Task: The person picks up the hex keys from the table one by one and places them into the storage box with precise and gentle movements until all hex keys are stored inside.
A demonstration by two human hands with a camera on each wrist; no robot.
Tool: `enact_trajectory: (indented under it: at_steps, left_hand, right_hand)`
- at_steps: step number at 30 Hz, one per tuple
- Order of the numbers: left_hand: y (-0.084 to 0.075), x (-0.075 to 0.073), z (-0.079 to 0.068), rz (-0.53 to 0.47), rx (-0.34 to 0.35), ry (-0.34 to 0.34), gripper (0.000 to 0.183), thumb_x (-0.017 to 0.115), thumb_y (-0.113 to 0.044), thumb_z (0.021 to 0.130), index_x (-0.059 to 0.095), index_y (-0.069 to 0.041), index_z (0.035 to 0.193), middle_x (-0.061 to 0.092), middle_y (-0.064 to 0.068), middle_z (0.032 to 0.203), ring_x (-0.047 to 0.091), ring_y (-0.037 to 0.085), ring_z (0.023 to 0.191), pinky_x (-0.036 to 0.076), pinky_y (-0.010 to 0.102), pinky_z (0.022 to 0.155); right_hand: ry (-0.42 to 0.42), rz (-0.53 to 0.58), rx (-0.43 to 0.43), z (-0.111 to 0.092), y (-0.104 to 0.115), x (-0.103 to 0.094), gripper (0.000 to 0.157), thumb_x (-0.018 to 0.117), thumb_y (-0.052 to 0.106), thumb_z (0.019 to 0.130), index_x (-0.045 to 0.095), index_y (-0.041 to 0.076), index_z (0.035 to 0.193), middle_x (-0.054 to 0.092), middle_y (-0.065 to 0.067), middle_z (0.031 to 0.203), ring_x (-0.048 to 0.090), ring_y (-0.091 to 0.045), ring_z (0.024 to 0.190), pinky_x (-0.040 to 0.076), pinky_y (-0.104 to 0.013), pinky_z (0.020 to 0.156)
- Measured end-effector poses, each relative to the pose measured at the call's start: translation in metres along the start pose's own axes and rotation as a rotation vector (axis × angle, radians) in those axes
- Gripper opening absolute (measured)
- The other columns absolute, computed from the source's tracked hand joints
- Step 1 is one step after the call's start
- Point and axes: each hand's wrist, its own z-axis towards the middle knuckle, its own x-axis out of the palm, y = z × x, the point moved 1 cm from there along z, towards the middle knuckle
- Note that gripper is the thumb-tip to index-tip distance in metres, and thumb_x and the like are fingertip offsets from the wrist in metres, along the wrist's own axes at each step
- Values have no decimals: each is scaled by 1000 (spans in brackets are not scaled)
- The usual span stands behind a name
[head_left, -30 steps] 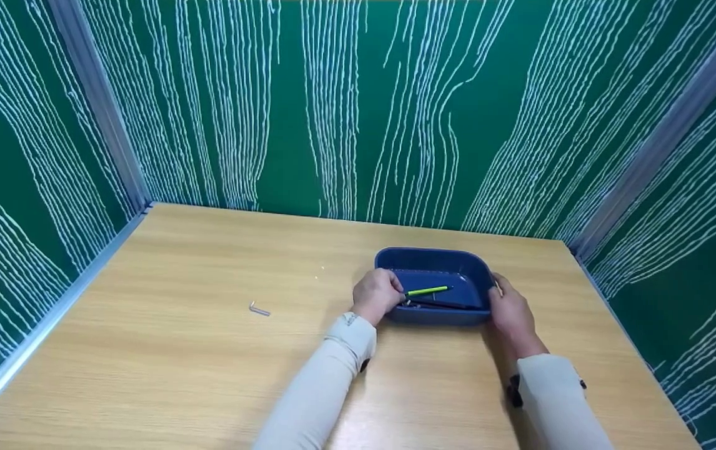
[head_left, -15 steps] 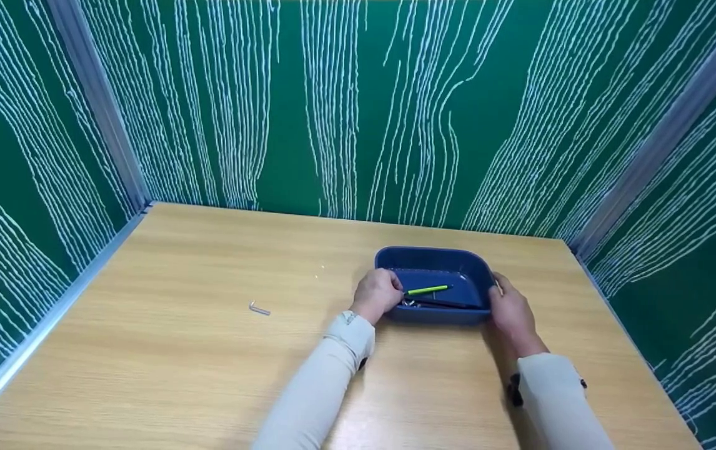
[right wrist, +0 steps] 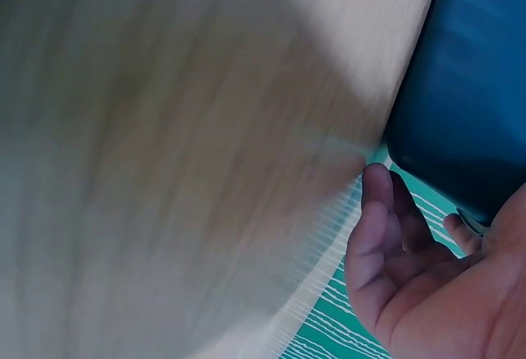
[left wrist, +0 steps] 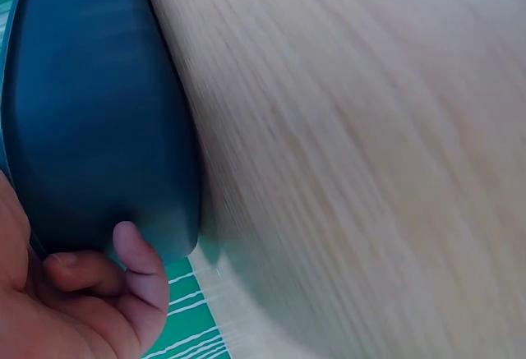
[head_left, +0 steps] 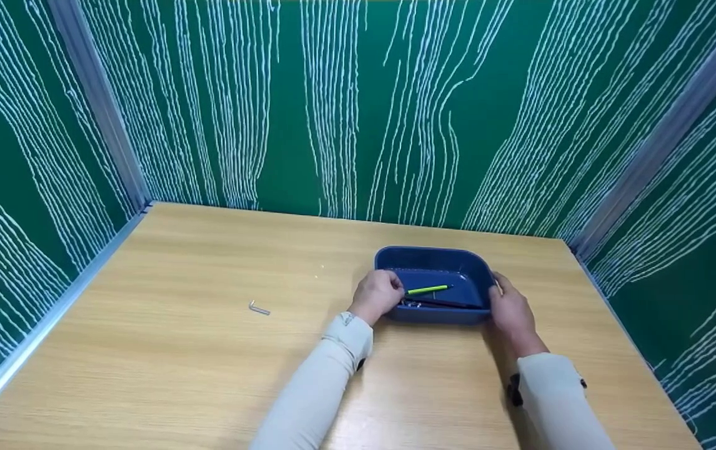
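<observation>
A dark blue plastic tub [head_left: 439, 317] stands on the table. My left hand [head_left: 378, 292] grips its left end at the rim, with fingers curled; the left wrist view shows the smaller fingers [left wrist: 141, 264] bent against the tub's outer wall. At the right end, my right hand [head_left: 513, 312] holds the tub with the thumb at the rim and the other fingers on the far side. Inside lie a yellow-green pen [head_left: 430, 290], a long dark thin stick [head_left: 452, 304] along the near wall, and small shiny metal pieces [head_left: 413, 304] by the left fingertips.
A small silver hex key [head_left: 259, 309] lies on the wooden table [head_left: 177, 350] left of the tub. Tiny pale specks [head_left: 316, 276] lie behind it. Green panels [head_left: 283, 125] with white wavy lines enclose the back and both sides.
Both hands stay on the tub. The left sleeve has shifted slightly left, and more of the shiny pieces show beside the left fingertips.
</observation>
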Motion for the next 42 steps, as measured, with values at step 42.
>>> enact_trajectory:
  at_steps: [42]
  left_hand:
    - [9, -13, -27, -245, 72, -3, 26, 62, -37, 77, 53, -28, 100, 58, -8, 95, 55, 14, 92, 44, 29, 81]
  right_hand:
    - [59, 32, 32, -1, 2, 0, 50, 19, 37, 93, 24, 17, 138, 31, -19, 138, 28, -39, 125, 23, -54, 99]
